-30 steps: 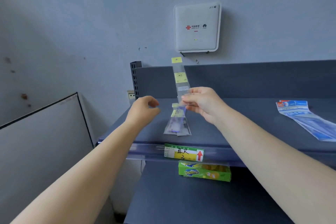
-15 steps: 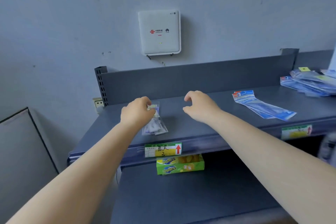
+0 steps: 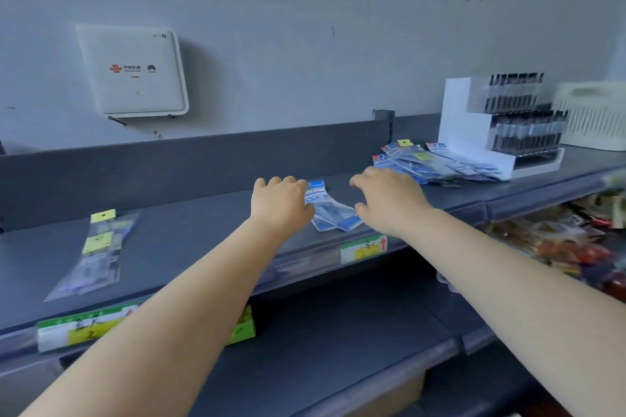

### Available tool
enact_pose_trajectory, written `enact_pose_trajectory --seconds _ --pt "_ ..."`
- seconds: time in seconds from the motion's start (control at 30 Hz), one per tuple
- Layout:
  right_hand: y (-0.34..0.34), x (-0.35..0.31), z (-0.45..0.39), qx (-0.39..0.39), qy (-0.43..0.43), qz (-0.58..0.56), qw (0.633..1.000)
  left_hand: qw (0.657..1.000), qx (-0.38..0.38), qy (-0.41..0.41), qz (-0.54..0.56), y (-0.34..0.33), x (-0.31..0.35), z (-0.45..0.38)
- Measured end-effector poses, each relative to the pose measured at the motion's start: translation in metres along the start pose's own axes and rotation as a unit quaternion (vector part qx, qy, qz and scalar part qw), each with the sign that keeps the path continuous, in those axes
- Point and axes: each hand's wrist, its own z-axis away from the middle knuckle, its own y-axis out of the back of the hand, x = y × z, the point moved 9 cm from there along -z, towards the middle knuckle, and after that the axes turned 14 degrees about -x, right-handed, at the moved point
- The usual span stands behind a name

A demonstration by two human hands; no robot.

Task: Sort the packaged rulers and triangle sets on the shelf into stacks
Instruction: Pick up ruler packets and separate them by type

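Over shelf (image 3: pixel 203 223), both hands outstretched, fingers loose

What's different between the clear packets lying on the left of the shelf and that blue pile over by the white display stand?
The clear packets are see-through with yellow labels; the blue pile is printed blue and white. The clear packets form a small, fairly aligned stack near the shelf's front edge; the blue pile is bigger, fanned out loosely, and sits against the white display stand. Both lie flat on the same grey shelf, and neither hand touches them.
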Motion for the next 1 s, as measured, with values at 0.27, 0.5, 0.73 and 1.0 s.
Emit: enact_pose_trajectory --seconds 0.27,0.5,0.73,1.0 --pt "-0.016 0.126 0.029 -0.033 -0.09 0.025 0.995 0.996 -0.011 -0.087 0.012 -0.001 0.128 -0.046" --pt "-0.042 0.205 0.022 -0.047 -0.14 -0.029 0.989 0.99 -0.023 -0.134 0.022 -0.012 0.198 -0.097" --pt "-0.065 0.279 -0.021 -0.031 -0.167 -0.124 0.978 0.985 -0.031 -0.156 0.066 -0.019 0.242 -0.169" --pt "-0.081 0.354 -0.07 -0.02 -0.186 -0.229 0.955 0.983 -0.052 -0.146 0.095 -0.02 0.269 -0.242"
